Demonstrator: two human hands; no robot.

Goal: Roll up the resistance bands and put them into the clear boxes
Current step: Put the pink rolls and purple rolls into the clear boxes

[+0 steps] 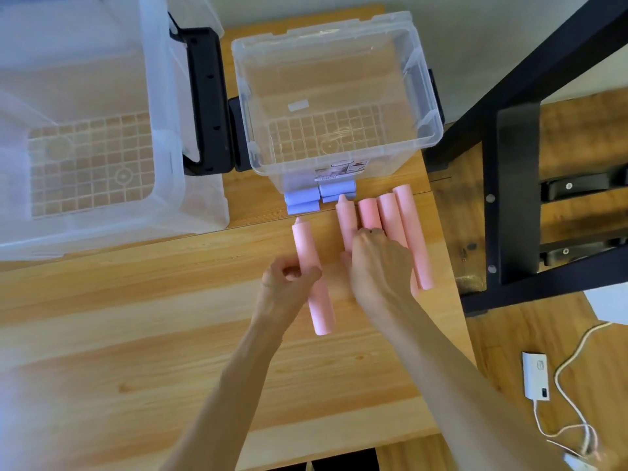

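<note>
Left hand reached in from below, fingers curled round one long pink rolled resistance band lying on the pale wooden table, just short of the smaller clear plastic box. Right hand, knuckles up, fingers bent onto a row of four pink rolls nearer that box; grip uncertain. Blue rolls lay against the box's near wall.

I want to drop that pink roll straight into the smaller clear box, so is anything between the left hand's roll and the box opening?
Nothing visible blocks it. The left hand grips the pink roll; the small clear box is open and lidless. The blue rolls lie against its near wall, below the rim.
</note>
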